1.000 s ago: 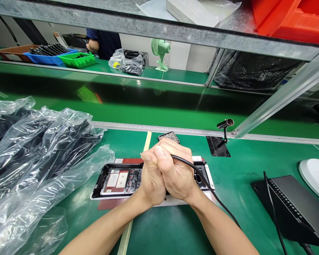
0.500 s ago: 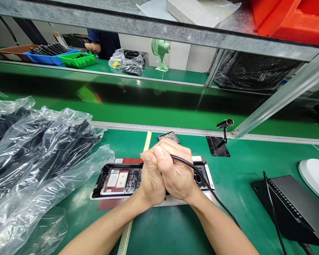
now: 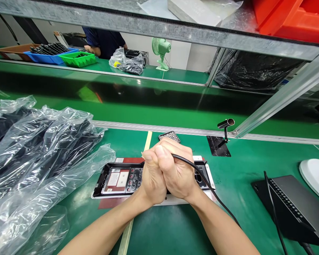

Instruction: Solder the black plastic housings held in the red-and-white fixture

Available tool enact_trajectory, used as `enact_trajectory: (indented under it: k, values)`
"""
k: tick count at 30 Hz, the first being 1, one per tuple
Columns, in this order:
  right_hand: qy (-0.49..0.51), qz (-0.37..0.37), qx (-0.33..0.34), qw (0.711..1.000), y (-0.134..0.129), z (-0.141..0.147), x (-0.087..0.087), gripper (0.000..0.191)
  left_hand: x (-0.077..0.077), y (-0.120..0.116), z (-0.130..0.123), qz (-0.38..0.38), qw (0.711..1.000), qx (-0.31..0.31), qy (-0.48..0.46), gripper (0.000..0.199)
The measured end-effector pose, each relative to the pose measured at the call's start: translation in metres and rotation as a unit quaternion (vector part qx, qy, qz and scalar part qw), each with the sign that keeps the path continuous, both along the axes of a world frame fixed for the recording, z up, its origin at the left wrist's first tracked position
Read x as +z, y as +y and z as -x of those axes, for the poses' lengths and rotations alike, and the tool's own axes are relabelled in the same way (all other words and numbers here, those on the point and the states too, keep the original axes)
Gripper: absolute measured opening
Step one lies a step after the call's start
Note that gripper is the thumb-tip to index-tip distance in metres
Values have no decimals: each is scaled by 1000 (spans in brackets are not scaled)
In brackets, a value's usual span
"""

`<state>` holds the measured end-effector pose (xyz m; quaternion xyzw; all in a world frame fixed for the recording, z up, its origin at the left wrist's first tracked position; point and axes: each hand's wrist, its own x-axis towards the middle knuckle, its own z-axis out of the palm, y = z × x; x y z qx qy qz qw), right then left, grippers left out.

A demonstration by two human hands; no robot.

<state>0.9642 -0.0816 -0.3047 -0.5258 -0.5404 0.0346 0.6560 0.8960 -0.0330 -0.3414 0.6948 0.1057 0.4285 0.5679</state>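
My left hand [image 3: 152, 179] and my right hand [image 3: 177, 173] are closed together, thumbs side by side on top. They grip an upright corded tool whose body is hidden inside my fists. Its black cable [image 3: 206, 179] comes out at the top and runs down past my right forearm. Below my hands lies a long black-and-white housing [image 3: 97, 189] with its inner side facing up. Round openings, a pale plate and a white label show in its left part. My hands cover its middle. A red-brown mat [image 3: 108, 203] lies underneath.
Beyond my hands sits a small tray of screws [image 3: 169, 136]. A tube holder [image 3: 224, 131] stands to its right. Plastic-bagged black parts [image 3: 50, 148] pile up at left. At right are a black device [image 3: 295, 205] and a white round object [image 3: 315, 177]. A metal shelf [image 3: 159, 26] hangs overhead.
My hands keep their grip and place over the housing. The view has shifted very slightly. Across the bench, another person has leaned, and more of their arms shows.
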Motion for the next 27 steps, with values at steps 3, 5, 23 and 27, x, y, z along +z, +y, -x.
enact_trajectory:
  k: [3, 5, 23, 27]
  values:
    - [3, 3, 1, 1000, 0, 0, 0, 40, -1, 0, 0, -10, 1000, -8, -6, 58]
    - [5, 3, 3, 1000, 0, 0, 0, 41, 1, 0, 0, -13, 1000, -18, -8, 58]
    - [4, 1, 12, 1000, -1, -1, -2, 38, 6, 1, -1, 8, 999, -32, -8, 66]
    - [3, -1, 10, 1000, -1, 0, 0, 36, 5, 0, 0, 3, 999, -35, -2, 62]
